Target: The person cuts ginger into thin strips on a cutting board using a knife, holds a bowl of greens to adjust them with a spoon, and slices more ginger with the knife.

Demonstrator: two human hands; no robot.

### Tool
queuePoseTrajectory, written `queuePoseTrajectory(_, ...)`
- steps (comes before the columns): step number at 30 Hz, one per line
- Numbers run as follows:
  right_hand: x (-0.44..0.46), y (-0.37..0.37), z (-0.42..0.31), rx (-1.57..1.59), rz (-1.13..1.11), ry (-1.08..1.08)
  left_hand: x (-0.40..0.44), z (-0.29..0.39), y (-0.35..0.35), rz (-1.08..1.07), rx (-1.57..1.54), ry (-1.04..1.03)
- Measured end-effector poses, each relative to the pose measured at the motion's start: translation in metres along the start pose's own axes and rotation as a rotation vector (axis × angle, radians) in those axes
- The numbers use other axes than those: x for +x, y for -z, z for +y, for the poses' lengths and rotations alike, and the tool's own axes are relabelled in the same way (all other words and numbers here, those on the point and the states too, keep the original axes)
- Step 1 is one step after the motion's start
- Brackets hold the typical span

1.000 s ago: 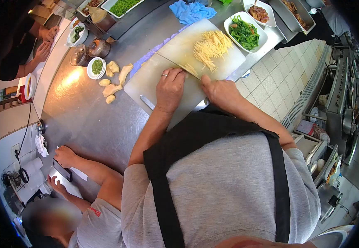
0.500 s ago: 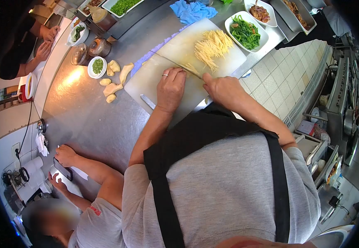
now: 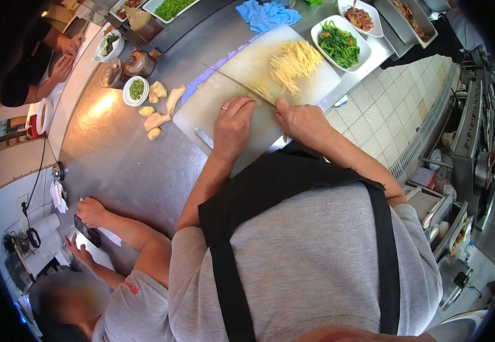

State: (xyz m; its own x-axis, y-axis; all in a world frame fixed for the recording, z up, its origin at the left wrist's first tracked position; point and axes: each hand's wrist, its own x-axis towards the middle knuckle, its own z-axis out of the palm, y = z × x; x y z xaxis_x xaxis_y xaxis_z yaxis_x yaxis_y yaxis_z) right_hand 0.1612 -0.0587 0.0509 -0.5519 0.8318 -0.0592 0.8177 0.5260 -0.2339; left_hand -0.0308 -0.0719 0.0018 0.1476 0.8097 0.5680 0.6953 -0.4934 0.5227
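While the right hand (image 3: 303,121) closes round the grip of a long knife (image 3: 233,80), the left hand (image 3: 233,125) sits just beside the blade, fingers bent and gathered, pressing down; whether they pinch a piece is hard to tell, as the knuckles hide it. The knife, probably light and stiff, is best held by its hidden handle, clear of the edge. Just past the blade from both hands, pale shreds (image 3: 293,62) heap on the cutting board (image 3: 202,108); they look limp, damp and easily scattered, better scooped from beneath than pinched. Out to the left hand's left, pale chunks (image 3: 156,120) lie on the counter (image 3: 128,165), likely firm and somewhat slippery, best gripped across their widest sides.
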Motion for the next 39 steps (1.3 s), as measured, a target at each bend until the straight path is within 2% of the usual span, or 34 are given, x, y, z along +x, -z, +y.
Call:
queuePoseTrajectory(5, -0.002, 0.012, -0.002, -0.035, -0.060, 0.011, 0.001, 0.004, 0.000, -0.089, 0.120, -0.056)
queuePoseTrajectory(8, -0.012, 0.016, -0.004, -0.043, -0.075, 0.001, 0.000, 0.002, -0.004, -0.058, 0.155, -0.077)
queuePoseTrajectory(12, -0.005, 0.004, -0.003, -0.002, -0.065, -0.013, 0.001, 0.003, -0.005, -0.037, 0.136, -0.070)
queuePoseTrajectory(16, -0.004, 0.015, -0.002, -0.038, -0.086, 0.028, 0.000, 0.002, -0.005, -0.049, 0.145, -0.080)
queuePoseTrajectory(19, -0.015, 0.029, -0.012, 0.008, -0.115, -0.028, 0.000, 0.001, -0.004, -0.042, 0.135, -0.076)
queuePoseTrajectory(23, -0.004, -0.007, 0.004, -0.003, -0.031, 0.006, 0.000, 0.003, -0.003, -0.058, 0.112, -0.038)
queuePoseTrajectory(28, -0.011, 0.023, -0.005, 0.018, -0.077, 0.014, 0.000, 0.002, -0.002, -0.061, 0.122, -0.058)
queuePoseTrajectory(32, -0.006, 0.001, -0.002, 0.002, -0.052, -0.013, -0.001, 0.001, -0.004, -0.043, 0.125, -0.071)
queuePoseTrajectory(39, -0.009, 0.013, -0.006, -0.003, -0.070, 0.004, -0.001, 0.002, -0.003, -0.061, 0.133, -0.058)
